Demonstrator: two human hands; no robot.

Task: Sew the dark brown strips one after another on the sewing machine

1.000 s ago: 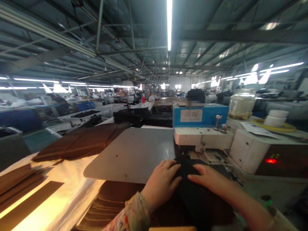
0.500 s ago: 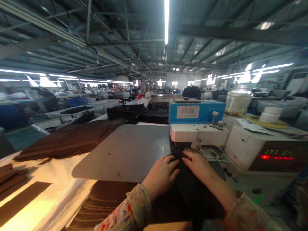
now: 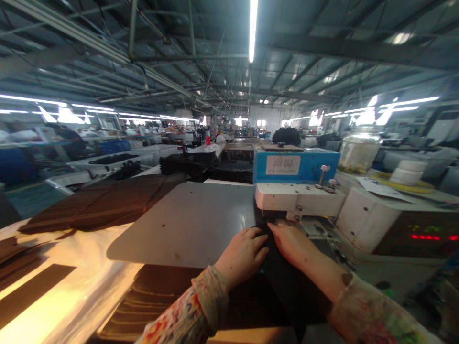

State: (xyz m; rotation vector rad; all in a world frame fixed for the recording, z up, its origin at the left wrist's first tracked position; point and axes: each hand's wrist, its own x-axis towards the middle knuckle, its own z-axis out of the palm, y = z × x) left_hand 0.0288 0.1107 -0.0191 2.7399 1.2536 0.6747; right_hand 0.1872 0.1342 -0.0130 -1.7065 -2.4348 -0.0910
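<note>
Curling its fingers, the left hand (image 3: 245, 254) and, fingers together, the right hand (image 3: 291, 241) touch a matte black cloth panel (image 3: 283, 282) at the right edge of a smooth grey metal plate (image 3: 193, 222); any pinch is hidden. Uneven pressure could skew the panel; straying forward could trap fingers beneath the white, boxy machine head (image 3: 278, 197).

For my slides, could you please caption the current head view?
Left hand and right hand on black material at a machine, beside a grey plate.

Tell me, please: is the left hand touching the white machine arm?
Apart: in the head view, a dark gap shows between the left hand and the white machine arm.
</note>
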